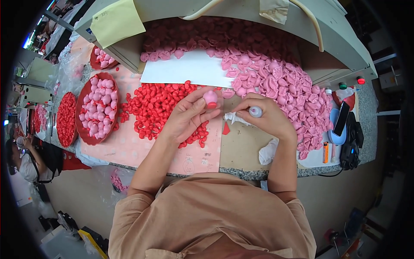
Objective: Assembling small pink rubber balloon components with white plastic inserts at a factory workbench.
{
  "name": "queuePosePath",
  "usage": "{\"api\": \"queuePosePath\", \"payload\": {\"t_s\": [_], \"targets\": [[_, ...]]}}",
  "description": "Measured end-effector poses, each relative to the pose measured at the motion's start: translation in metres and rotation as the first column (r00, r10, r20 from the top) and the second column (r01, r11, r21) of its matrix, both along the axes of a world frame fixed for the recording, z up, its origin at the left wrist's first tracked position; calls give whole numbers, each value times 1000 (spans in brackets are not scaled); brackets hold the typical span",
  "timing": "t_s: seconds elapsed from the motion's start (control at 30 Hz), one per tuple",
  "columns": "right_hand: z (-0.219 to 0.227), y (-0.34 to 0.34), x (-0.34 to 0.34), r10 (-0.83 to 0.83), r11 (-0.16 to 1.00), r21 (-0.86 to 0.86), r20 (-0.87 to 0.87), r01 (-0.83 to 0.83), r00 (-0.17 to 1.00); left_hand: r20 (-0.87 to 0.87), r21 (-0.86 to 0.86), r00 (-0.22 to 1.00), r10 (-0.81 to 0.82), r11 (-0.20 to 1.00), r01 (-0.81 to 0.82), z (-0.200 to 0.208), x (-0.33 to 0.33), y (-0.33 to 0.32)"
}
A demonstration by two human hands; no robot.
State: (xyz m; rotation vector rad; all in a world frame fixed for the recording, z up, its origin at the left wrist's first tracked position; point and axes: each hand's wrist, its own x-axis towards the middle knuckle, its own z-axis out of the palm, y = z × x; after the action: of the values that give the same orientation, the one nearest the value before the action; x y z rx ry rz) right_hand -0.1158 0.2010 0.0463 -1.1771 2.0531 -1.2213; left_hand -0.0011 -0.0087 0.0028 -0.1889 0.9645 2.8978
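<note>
Between the thumb and fingers of my left hand (184,115) is a small round pink plastic piece (210,96) with a red part at its lower end. A little to the right, my right hand (274,118) is closed around a small whitish bottle (255,112), its rounded end toward me. The tip of the bottle is hard to make out. Below the right fingers, a crumpled white tissue (235,118) lies on the table. Under and beside my left hand spreads a heap of small red pieces (157,108). Right of my right hand lies a large heap of pink shell-like pieces (302,108).
A grey machine housing (336,47) arches over the far side. At left stand a red scalloped bowl (80,123) of pink pieces and a tray of red pieces (66,118). At right are a phone (341,119), a blue dish (334,137) and an orange lighter (325,152). Another person (30,159) sits far left.
</note>
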Motion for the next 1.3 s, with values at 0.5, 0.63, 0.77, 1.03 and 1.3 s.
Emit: {"api": "queuePosePath", "payload": {"t_s": [0.5,0.63,0.77,1.03,1.3], "targets": [[-9,-23,7,-222,966,-163,-134,199,966,42,-112,997,-58,992,62,-7,0,3],[-13,1,-5,-108,984,155,120,89,987,109,59,994,0,998,-6,-6,0,4],[-12,-18,6,-210,973,-76,97,218,973,51,95,999,-19,995,14,-6,0,5],[-35,-49,29,-220,938,-240,142,249,965,107,-72,992,68,996,-60,-4,3,9],[-25,-42,28,-159,933,-144,657,329,737,50,-204,999,7,979,3,1,4,5]]}}
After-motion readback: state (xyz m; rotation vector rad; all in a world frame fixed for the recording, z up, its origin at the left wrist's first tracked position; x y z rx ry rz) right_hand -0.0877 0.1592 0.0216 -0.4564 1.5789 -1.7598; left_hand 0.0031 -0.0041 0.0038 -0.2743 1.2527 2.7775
